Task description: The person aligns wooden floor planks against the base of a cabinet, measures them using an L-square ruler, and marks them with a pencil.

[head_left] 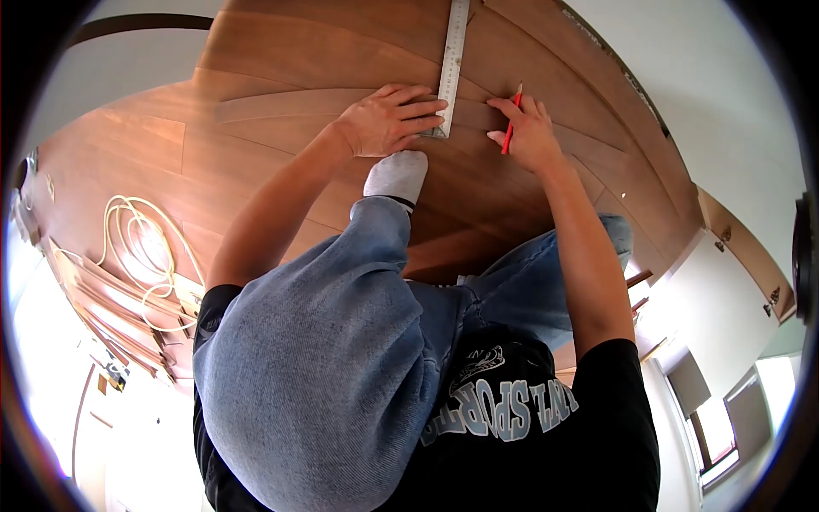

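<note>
Head view: left hand (386,119), fingers apart, presses the ruler (453,64), presumably steadying it. Right of the ruler, the right hand (532,139) clasps a red pencil (510,135) in curled fingers.

On the left, a yellow cord (126,202) lies in loose loops near a pile of strips (109,309). On the right, a white panel (706,294) has hinges (723,240) along one edge; a dark thing (804,260) farther right is too cut off to name.
</note>
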Action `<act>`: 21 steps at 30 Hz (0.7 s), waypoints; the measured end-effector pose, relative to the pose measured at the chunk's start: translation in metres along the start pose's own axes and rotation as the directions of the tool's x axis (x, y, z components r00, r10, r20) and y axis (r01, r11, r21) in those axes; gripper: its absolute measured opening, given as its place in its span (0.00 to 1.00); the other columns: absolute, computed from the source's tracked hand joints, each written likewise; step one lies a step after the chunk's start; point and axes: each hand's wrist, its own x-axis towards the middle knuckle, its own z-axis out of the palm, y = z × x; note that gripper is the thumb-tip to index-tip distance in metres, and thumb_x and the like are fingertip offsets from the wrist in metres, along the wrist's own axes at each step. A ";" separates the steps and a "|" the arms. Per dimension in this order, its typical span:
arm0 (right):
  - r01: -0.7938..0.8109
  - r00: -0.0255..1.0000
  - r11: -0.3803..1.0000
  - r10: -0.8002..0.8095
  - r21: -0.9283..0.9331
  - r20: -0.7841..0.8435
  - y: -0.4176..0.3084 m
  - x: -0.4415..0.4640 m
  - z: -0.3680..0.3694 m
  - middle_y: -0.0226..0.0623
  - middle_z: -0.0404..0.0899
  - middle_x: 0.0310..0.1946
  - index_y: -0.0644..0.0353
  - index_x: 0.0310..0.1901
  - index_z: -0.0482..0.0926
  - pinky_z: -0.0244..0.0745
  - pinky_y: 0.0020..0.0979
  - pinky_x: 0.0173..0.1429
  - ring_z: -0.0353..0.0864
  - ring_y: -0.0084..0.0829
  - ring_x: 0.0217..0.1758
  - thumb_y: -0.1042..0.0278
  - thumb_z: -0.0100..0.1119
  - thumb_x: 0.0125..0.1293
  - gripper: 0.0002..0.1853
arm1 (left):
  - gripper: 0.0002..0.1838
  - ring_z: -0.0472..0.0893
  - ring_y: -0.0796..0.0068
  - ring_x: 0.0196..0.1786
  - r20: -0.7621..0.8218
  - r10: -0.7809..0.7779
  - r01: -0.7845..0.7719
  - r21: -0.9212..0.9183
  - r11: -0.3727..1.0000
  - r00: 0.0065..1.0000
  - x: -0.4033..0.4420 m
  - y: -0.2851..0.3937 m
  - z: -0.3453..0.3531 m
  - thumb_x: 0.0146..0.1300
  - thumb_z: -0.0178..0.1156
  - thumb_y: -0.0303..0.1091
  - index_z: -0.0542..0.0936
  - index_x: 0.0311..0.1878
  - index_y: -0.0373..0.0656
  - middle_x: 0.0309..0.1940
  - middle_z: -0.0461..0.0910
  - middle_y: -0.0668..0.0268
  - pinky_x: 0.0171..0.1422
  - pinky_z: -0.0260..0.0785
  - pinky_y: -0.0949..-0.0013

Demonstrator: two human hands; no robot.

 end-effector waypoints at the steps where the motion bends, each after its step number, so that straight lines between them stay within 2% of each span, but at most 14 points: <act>1: 0.001 1.000 1.000 -0.001 -0.001 -0.005 -0.004 0.000 -0.003 0.42 0.78 0.60 0.41 0.72 0.82 0.74 0.52 0.73 0.77 0.50 0.66 0.60 0.78 0.67 0.31 | 0.31 0.68 0.61 0.85 -0.002 0.000 0.000 0.005 1.000 1.000 0.000 0.000 0.000 0.71 0.71 0.45 0.80 0.77 0.57 0.85 0.69 0.73 0.86 0.64 0.51; 2: 0.002 1.000 1.000 -0.002 -0.002 -0.004 -0.009 -0.001 -0.004 0.42 0.78 0.60 0.41 0.72 0.82 0.74 0.52 0.73 0.77 0.50 0.66 0.60 0.78 0.67 0.31 | 0.31 0.68 0.61 0.84 -0.005 -0.001 0.001 0.011 1.000 1.000 0.001 0.001 -0.001 0.71 0.71 0.44 0.80 0.77 0.57 0.85 0.70 0.73 0.86 0.64 0.51; 4: 0.050 0.981 0.995 -0.033 0.081 -0.190 -0.024 -0.002 -0.007 0.43 0.82 0.55 0.47 0.71 0.82 0.75 0.50 0.72 0.79 0.50 0.61 0.67 0.72 0.72 0.26 | 0.32 0.69 0.61 0.84 -0.020 -0.005 0.005 -0.002 1.000 1.000 0.001 0.000 0.000 0.70 0.71 0.44 0.81 0.77 0.57 0.85 0.71 0.73 0.85 0.65 0.52; 5: 0.058 0.982 0.995 -0.042 0.079 -0.186 -0.032 -0.002 -0.010 0.43 0.82 0.55 0.47 0.71 0.82 0.75 0.50 0.72 0.79 0.50 0.61 0.67 0.72 0.72 0.26 | 0.32 0.70 0.61 0.83 -0.031 -0.008 0.007 -0.017 1.000 0.999 0.000 0.000 0.001 0.68 0.72 0.43 0.81 0.76 0.57 0.84 0.71 0.74 0.85 0.65 0.52; 7: 0.164 0.956 0.844 -0.008 0.511 -0.294 -0.047 -0.005 -0.012 0.45 0.86 0.49 0.54 0.66 0.85 0.79 0.46 0.66 0.83 0.49 0.54 0.72 0.65 0.74 0.20 | 0.32 0.71 0.62 0.82 -0.054 -0.009 0.008 -0.013 1.000 0.998 -0.001 0.001 0.002 0.67 0.72 0.43 0.81 0.76 0.57 0.83 0.72 0.74 0.84 0.66 0.53; 8: 0.165 0.956 0.842 -0.010 0.513 -0.292 -0.052 -0.005 -0.003 0.45 0.86 0.49 0.54 0.66 0.85 0.79 0.46 0.66 0.83 0.49 0.54 0.72 0.65 0.74 0.20 | 0.33 0.72 0.62 0.81 -0.076 0.004 -0.004 -0.005 1.000 0.997 -0.001 0.000 0.002 0.66 0.73 0.42 0.82 0.75 0.58 0.83 0.73 0.74 0.84 0.66 0.53; 10: 0.237 0.897 0.807 0.033 0.541 -0.441 -0.059 -0.006 0.025 0.47 0.89 0.45 0.57 0.60 0.88 0.83 0.43 0.59 0.87 0.48 0.50 0.71 0.64 0.77 0.14 | 0.32 0.73 0.63 0.81 -0.075 0.004 -0.004 -0.003 1.000 0.997 0.000 0.001 0.002 0.65 0.73 0.42 0.83 0.75 0.57 0.82 0.74 0.75 0.84 0.66 0.54; 11: 0.240 0.896 0.806 0.030 0.541 -0.443 -0.067 -0.005 0.033 0.47 0.89 0.45 0.57 0.60 0.88 0.83 0.43 0.59 0.87 0.48 0.50 0.71 0.64 0.77 0.14 | 0.32 0.73 0.63 0.80 -0.076 0.007 -0.007 -0.001 1.000 0.997 0.001 0.000 0.001 0.64 0.73 0.41 0.83 0.74 0.57 0.82 0.74 0.75 0.83 0.66 0.54; 13: 0.100 0.895 0.760 0.213 0.642 -0.392 -0.083 -0.009 0.042 0.49 0.91 0.45 0.59 0.56 0.89 0.85 0.43 0.54 0.90 0.49 0.47 0.71 0.63 0.79 0.11 | 0.31 0.74 0.63 0.80 -0.084 0.008 -0.008 -0.003 1.000 0.996 0.001 0.000 0.000 0.65 0.73 0.41 0.84 0.73 0.57 0.82 0.74 0.75 0.83 0.67 0.54; 14: 0.073 0.897 0.757 0.234 0.649 -0.374 -0.088 -0.010 0.039 0.50 0.91 0.46 0.61 0.58 0.88 0.86 0.42 0.53 0.91 0.51 0.47 0.71 0.64 0.79 0.11 | 0.31 0.74 0.64 0.79 -0.092 0.011 -0.011 -0.004 1.000 0.996 0.001 0.000 -0.001 0.65 0.72 0.41 0.84 0.73 0.57 0.82 0.75 0.75 0.83 0.67 0.54; 18: 0.090 0.868 0.793 0.234 0.602 -0.438 -0.094 -0.012 0.045 0.51 0.91 0.48 0.61 0.60 0.87 0.87 0.42 0.53 0.92 0.52 0.48 0.73 0.65 0.78 0.13 | 0.30 0.74 0.63 0.80 -0.090 0.007 -0.008 -0.010 1.000 0.996 0.001 0.001 -0.001 0.65 0.72 0.41 0.85 0.72 0.56 0.82 0.74 0.75 0.83 0.67 0.54; 21: 0.132 0.870 0.825 0.170 0.549 -0.464 -0.097 -0.013 0.046 0.52 0.91 0.49 0.62 0.62 0.86 0.87 0.44 0.54 0.92 0.52 0.50 0.73 0.65 0.77 0.15 | 0.29 0.74 0.63 0.80 -0.083 0.007 -0.008 -0.012 1.000 0.997 0.002 0.000 -0.001 0.66 0.71 0.41 0.84 0.72 0.56 0.82 0.74 0.75 0.83 0.67 0.53</act>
